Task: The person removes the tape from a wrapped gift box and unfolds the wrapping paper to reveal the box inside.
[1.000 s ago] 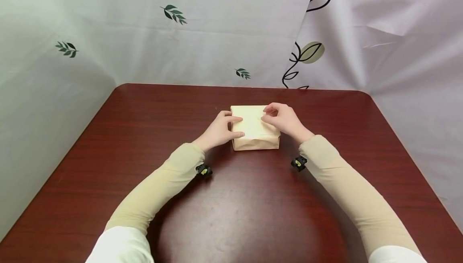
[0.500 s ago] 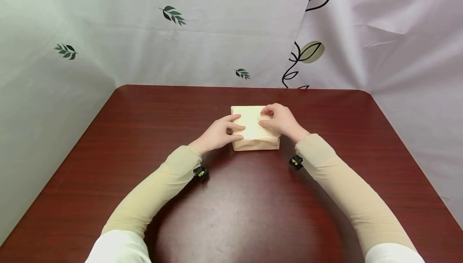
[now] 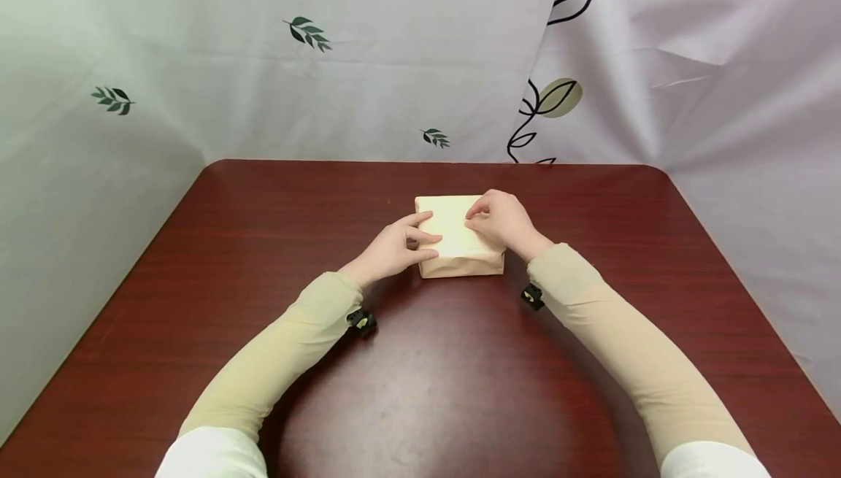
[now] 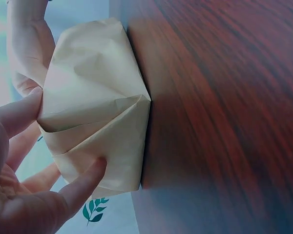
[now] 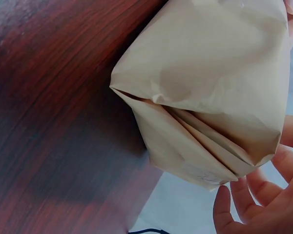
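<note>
A box-shaped package (image 3: 453, 244) wrapped in cream paper sits on the table, its end folds visible in both wrist views. My left hand (image 3: 390, 248) rests on its left side with fingers spread, thumb and fingertips on top. In the left wrist view, one finger (image 4: 90, 178) presses the folded end. My right hand (image 3: 502, 219) is over the right part of the top, thumb and index fingertips close together near the surface. Whether anything thin lies between them is hidden. In the right wrist view, a shiny patch (image 5: 207, 173) shows on the lower flap of the right end.
The dark red-brown wooden table (image 3: 420, 383) extends around the package on all sides. Behind it hangs a white curtain (image 3: 368, 98) with leaf prints. Small black cameras sit at both sleeved wrists.
My right hand has shifted slightly left over the top, its thumb and index fingertips drawing closer. My left fingers have spread and slid a little toward the near side. The package stays in place.
</note>
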`<state>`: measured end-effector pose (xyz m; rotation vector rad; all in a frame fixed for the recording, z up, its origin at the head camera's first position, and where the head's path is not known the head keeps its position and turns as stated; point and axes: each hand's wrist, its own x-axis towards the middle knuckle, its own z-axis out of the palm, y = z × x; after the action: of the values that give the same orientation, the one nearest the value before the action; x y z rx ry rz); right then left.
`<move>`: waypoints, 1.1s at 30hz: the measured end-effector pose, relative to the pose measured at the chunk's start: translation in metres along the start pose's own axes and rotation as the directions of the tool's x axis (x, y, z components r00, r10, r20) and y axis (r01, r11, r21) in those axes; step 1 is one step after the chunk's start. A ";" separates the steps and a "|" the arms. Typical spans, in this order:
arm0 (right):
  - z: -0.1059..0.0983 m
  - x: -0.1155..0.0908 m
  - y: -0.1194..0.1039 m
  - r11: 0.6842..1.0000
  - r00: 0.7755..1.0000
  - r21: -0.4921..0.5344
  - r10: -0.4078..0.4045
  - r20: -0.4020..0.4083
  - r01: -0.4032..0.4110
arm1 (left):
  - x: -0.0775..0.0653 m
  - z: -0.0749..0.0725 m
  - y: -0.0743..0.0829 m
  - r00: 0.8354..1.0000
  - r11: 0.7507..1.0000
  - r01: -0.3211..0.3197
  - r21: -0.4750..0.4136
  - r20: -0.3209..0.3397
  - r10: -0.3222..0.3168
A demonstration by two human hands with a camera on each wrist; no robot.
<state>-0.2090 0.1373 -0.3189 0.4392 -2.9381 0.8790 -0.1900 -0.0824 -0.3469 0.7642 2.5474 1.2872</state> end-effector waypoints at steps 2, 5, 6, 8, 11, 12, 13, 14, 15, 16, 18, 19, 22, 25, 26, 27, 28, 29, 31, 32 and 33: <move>0.000 -0.001 -0.001 1.000 1.000 0.000 0.008 -0.002 -0.008 | 0.000 0.001 -0.001 1.000 1.000 -0.003 -0.009 -0.002 0.003; 0.002 -0.001 -0.001 1.000 1.000 -0.025 0.012 0.001 -0.012 | 0.000 0.002 -0.002 1.000 1.000 0.001 -0.020 -0.002 -0.001; 0.003 -0.001 -0.002 0.999 1.000 -0.034 0.017 0.003 -0.017 | 0.000 0.002 -0.003 1.000 1.000 0.002 -0.022 -0.002 -0.002; 0.004 -0.002 -0.002 0.998 1.000 -0.056 0.026 0.006 -0.026 | -0.001 0.002 -0.003 1.000 1.000 0.004 -0.021 -0.002 -0.004; 0.004 -0.002 -0.002 0.996 0.999 -0.086 0.033 -0.004 -0.033 | 0.000 0.001 -0.002 1.000 1.000 0.006 -0.017 -0.002 -0.006; 0.005 -0.002 -0.002 0.995 0.999 -0.097 0.033 -0.008 -0.033 | 0.000 0.001 -0.001 1.000 1.000 0.006 -0.015 -0.003 -0.006; 0.005 -0.002 -0.002 0.994 0.999 -0.108 0.029 -0.014 -0.030 | 0.000 0.001 -0.001 1.000 1.000 0.007 -0.014 -0.004 -0.007; 0.005 -0.002 -0.003 0.992 1.000 -0.121 0.023 -0.019 -0.026 | 0.000 0.001 -0.001 1.000 1.000 0.005 -0.011 -0.003 -0.005; 0.005 -0.003 -0.003 0.991 1.000 -0.132 0.018 -0.024 -0.021 | 0.000 0.001 -0.001 1.000 1.000 0.002 -0.009 -0.002 -0.002; 0.005 -0.003 -0.003 0.990 1.000 -0.141 0.014 -0.026 -0.018 | 0.000 0.000 0.000 1.000 1.000 -0.001 -0.007 -0.001 0.001; 0.006 -0.004 -0.005 0.990 1.000 -0.142 0.012 -0.025 -0.015 | -0.001 0.000 0.000 1.000 1.000 -0.005 0.005 0.005 0.005; 0.005 -0.004 -0.006 0.990 1.000 -0.143 0.011 -0.024 -0.015 | 0.000 0.000 0.000 1.000 1.000 -0.010 0.027 0.012 0.010; 0.005 -0.004 -0.008 0.991 1.000 -0.132 0.021 -0.023 -0.024 | 0.000 -0.002 0.003 0.999 0.995 -0.027 0.091 0.035 0.024; 0.005 -0.005 -0.009 0.992 0.999 -0.125 0.031 -0.017 -0.033 | -0.002 -0.002 0.004 0.997 0.986 -0.051 0.159 0.061 0.042; 0.004 -0.005 -0.009 0.992 0.999 -0.123 0.033 -0.014 -0.034 | -0.002 -0.001 0.004 0.997 0.985 -0.056 0.164 0.067 0.045; 0.004 -0.006 -0.010 0.992 0.999 -0.122 0.037 -0.011 -0.039 | -0.002 -0.001 0.004 0.996 0.984 -0.060 0.169 0.074 0.048; 0.004 -0.006 -0.010 0.991 0.999 -0.124 0.042 -0.006 -0.042 | -0.003 -0.001 0.003 0.996 0.983 -0.062 0.172 0.080 0.048; 0.004 -0.006 -0.011 0.991 0.999 -0.129 0.044 -0.002 -0.044 | -0.003 0.000 0.003 0.995 0.981 -0.067 0.179 0.087 0.052; 0.003 -0.006 -0.012 0.989 0.999 -0.143 0.050 0.006 -0.048 | -0.003 0.000 0.003 0.994 0.978 -0.080 0.195 0.093 0.063; 0.002 -0.005 -0.014 0.987 0.999 -0.154 0.053 0.012 -0.051 | -0.003 -0.001 0.003 0.994 0.978 -0.081 0.194 0.094 0.063; 0.001 -0.004 -0.015 0.985 0.998 -0.167 0.054 0.017 -0.050 | -0.003 -0.001 0.003 0.994 0.977 -0.084 0.196 0.092 0.067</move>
<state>-0.2005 0.1259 -0.3125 0.3659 -3.0228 0.6301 -0.1869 -0.0830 -0.3445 0.9418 2.6288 1.0048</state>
